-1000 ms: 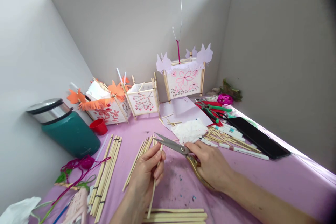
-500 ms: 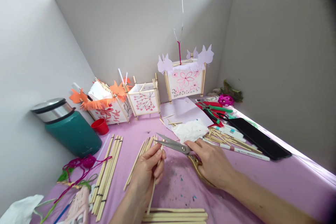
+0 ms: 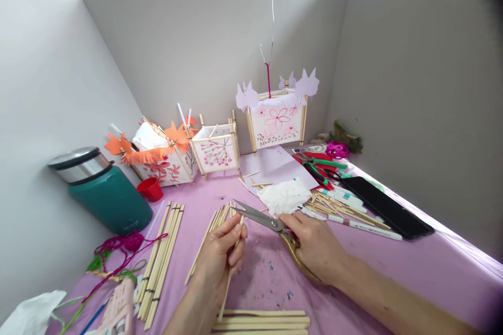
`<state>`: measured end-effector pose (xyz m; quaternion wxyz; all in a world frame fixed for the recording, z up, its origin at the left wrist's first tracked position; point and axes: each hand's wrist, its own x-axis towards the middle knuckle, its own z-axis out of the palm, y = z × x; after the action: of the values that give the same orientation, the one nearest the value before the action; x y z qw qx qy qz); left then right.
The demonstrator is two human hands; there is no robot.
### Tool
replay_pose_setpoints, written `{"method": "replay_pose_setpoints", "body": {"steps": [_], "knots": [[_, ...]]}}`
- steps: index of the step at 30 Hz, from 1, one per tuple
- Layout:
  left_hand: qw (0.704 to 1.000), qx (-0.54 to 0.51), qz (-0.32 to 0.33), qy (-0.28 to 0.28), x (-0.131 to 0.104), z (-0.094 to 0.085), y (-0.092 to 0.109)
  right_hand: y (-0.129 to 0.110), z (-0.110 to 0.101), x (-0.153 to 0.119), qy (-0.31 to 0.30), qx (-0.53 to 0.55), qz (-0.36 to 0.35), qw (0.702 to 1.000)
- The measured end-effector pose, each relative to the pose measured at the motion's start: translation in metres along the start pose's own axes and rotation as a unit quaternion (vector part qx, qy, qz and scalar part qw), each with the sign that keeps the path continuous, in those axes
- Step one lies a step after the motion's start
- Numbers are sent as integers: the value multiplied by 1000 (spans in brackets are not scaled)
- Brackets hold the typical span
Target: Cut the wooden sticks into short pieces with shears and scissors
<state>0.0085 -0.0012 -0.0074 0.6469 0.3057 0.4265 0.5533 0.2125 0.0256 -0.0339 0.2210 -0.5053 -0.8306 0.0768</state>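
Note:
My left hand (image 3: 223, 246) pinches a thin wooden stick (image 3: 225, 296) that slants down toward the near edge. Gold-handled scissors (image 3: 262, 218) are in my right hand (image 3: 314, 243), with their blades at the upper end of that stick, just above my left fingertips. Behind my left hand lies a row of thin sticks (image 3: 204, 241) on the purple cloth (image 3: 271, 277). More sticks (image 3: 263, 321) lie crosswise at the near edge. Tied stick bundles (image 3: 161, 267) rest to the left of my left hand.
A teal bottle (image 3: 110, 199), a red cup (image 3: 150, 189) and magenta yarn (image 3: 132, 241) are at left. Decorated paper lanterns (image 3: 279, 123) stand along the back. White tissue (image 3: 285, 196), pliers (image 3: 314, 170), markers (image 3: 369, 228) and a black phone (image 3: 385, 208) lie at right.
The scissor blades have closed somewhat around the stick's upper end. My left hand has barely moved.

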Motion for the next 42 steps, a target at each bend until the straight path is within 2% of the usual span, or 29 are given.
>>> {"method": "replay_pose_setpoints", "body": {"steps": [12, 19, 26, 30, 35, 42], "knots": [[1000, 8, -1, 0, 0, -1, 2, 5, 0, 0, 7, -27, -16, 999], [1000, 13, 17, 4, -3, 1, 11, -6, 8, -4, -54, -65, -44, 995], [1000, -20, 19, -11, -3, 0, 13, 14, 8, 3, 23, -55, 27, 998], [1000, -29, 8, -9, -1, 0, 11, 16, 6, 1, 64, -19, 16, 998], [1000, -24, 9, -8, 1, -1, 7, 7, 3, -3, 58, -8, -26, 998], [1000, -31, 3, -3, 1, 0, 6, 4, 1, -3, 30, -21, -11, 999]]}}
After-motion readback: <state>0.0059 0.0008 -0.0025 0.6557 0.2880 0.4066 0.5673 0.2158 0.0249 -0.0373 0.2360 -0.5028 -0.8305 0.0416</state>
